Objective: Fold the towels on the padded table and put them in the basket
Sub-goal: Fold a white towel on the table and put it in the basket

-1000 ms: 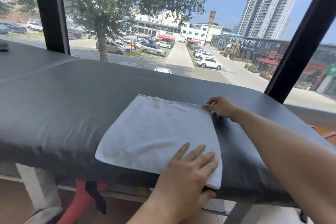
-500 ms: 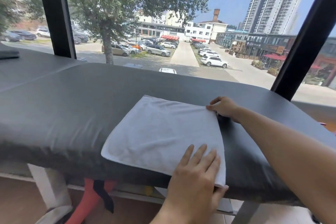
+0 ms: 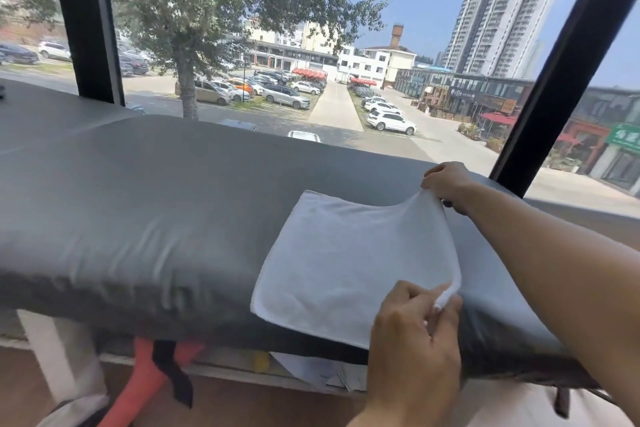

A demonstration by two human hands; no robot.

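Note:
A white towel, folded to a rough square, lies on the grey padded table near its front edge. My right hand pinches the towel's far right corner and holds it a little off the padding. My left hand pinches the near right corner, also raised. The right edge of the towel curves up between the two hands. No basket is in view.
Large windows with black frame posts stand right behind the table. Under the table's front edge are a red-orange object with a black strap, a white table leg and some paper.
My left hand went from lying flat on the towel to pinching its near right corner. My right hand lifted the far right corner, so the right edge now rises off the table.

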